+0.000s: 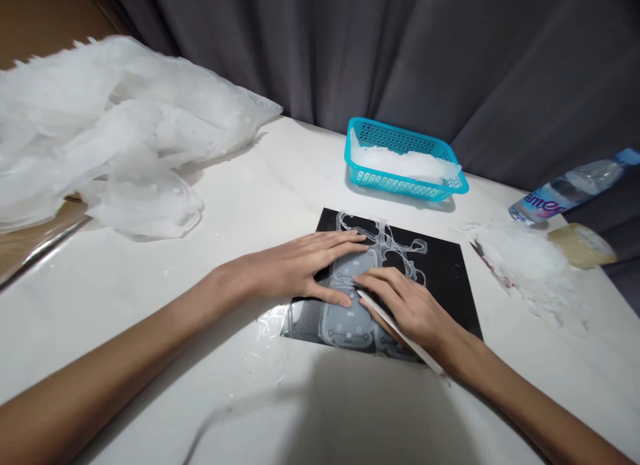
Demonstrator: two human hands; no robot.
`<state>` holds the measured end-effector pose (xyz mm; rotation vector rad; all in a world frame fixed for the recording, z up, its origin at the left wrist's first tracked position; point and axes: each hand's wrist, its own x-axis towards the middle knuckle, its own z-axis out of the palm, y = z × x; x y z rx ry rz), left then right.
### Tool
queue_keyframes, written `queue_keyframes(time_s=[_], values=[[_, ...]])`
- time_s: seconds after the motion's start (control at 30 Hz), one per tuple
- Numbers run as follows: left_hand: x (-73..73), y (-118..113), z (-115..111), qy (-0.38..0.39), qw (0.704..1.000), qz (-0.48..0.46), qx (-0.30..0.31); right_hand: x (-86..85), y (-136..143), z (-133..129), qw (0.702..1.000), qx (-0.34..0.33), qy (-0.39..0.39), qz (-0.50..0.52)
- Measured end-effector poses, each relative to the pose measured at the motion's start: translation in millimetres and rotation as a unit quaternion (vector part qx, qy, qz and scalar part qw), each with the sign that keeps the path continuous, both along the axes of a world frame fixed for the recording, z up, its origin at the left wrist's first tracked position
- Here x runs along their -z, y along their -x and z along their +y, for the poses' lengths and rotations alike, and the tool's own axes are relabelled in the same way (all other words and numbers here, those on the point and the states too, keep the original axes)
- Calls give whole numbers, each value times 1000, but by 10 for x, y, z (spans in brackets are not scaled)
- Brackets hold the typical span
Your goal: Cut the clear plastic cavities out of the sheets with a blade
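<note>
A clear, soft-looking moulded sheet with rounded grey panels (347, 323) lies on a black mat (443, 271). Its upper right part is thin, looping clear strips (400, 246). My left hand (320, 261) rests flat on the sheet's left side, fingers stretched and thumb apart. My right hand (405, 301) is closed around a slim tool with a long white handle (395, 328). The tool's dark tip meets the sheet near my left thumb. Its exact kind is not clear, as my fingers cover part of it.
A blue plastic basket (407, 188) at the back holds white translucent pieces (400, 163). Large plastic bags (150, 118) fill the back left, over brown cardboard (45, 241). At right are clear scraps (530, 258), a water bottle (570, 188) and a yellowish tape roll (583, 245).
</note>
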<state>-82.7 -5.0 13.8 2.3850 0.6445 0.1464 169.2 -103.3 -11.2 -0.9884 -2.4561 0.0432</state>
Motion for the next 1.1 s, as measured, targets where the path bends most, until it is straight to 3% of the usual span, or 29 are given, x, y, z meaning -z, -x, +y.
queue_keyframes(time_s=[0.13,0.23,0.37,0.43,0.63,0.8,0.93,1.1], values=[[49,-9,13,14,1000,2,-2,-49,64,-55,998,2,-3,-58],[63,-30,26,22,1000,1,9,-118,18,63,1000,14,6,-8],[49,-16,32,38,999,20,13,-273,-248,432,975,163,4,150],[51,12,26,40,999,17,1,-367,-361,551,962,196,19,189],[-23,-55,-33,-13,990,-93,-109,-589,-191,345,974,23,178,137],[-139,-175,-65,-71,985,-135,-79,-812,-219,234,958,14,234,167],[-157,-178,-85,-48,982,-161,-90,-906,-516,246,975,25,217,43],[-170,-218,-151,56,973,-179,-133,-742,-709,155,982,73,107,-137]])
